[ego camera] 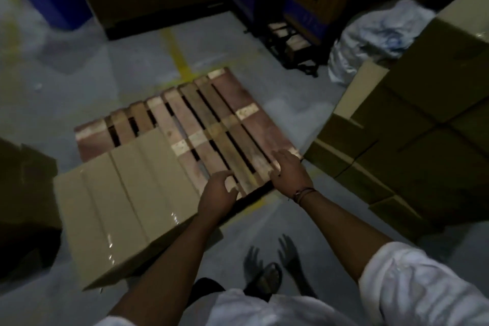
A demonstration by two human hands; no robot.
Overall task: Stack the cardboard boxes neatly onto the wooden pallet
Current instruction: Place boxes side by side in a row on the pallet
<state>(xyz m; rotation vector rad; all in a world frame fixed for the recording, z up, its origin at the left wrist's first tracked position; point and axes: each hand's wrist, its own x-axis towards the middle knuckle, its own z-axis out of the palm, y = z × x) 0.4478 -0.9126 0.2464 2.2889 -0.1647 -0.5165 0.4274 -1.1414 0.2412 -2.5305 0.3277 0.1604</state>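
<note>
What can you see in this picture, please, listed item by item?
Slatted wooden pallet: one, reddish-brown, floor centre.
Tan cardboard boxes in a row: several, light brown, on the pallet's left part.
Stacked cardboard boxes: several, darker brown, right of the pallet.
Dim cardboard box: one, dark brown, far left.
Crumpled plastic bag: one, white, behind the right stack.
Painted floor line: one, yellow, beyond the pallet.
Left hand: one, bare, at the pallet's near edge.
Right hand: one, wrist bands, fingers straight, at the pallet's near corner.
Sandalled foot: one, dark, bottom centre.
</note>
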